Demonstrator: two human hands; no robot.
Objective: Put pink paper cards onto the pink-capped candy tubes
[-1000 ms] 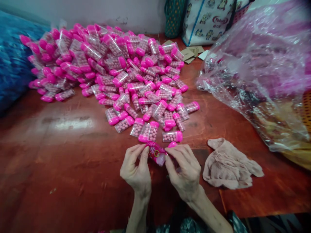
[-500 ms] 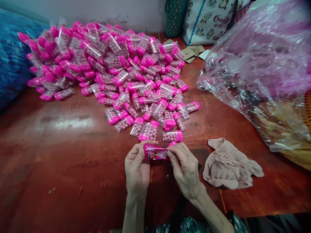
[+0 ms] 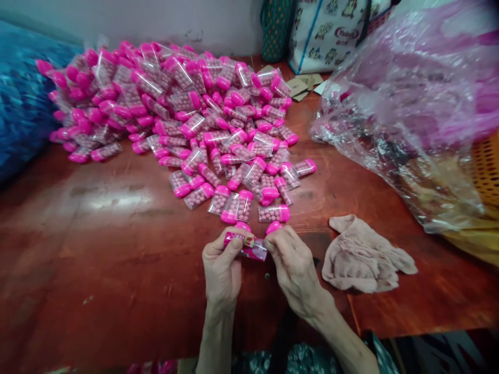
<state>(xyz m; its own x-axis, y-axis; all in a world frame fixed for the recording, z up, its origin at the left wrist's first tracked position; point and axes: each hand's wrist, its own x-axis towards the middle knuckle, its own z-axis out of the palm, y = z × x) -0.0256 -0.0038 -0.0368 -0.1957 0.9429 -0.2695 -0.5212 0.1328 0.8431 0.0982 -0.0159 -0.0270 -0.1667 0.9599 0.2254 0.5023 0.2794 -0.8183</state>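
Observation:
My left hand (image 3: 222, 267) and my right hand (image 3: 292, 265) both pinch one small clear container with a pink cap and a pink printed label (image 3: 245, 245), held just above the red-brown table (image 3: 117, 249). The left fingers grip its capped end, the right fingers its other end. Directly beyond the hands lies a large heap of the same pink-capped containers of pink balls (image 3: 187, 114), the nearest ones (image 3: 275, 213) a few centimetres from my fingertips.
A crumpled beige cloth (image 3: 366, 254) lies right of my right hand. A big clear plastic bag with pink contents (image 3: 409, 109) fills the right side. Printed bags (image 3: 331, 31) stand at the back wall, and blue fabric (image 3: 19, 98) lies at the left.
The container has been turned between my fingers, from tilted to lying level. Both hands stayed in nearly the same place near the table's front.

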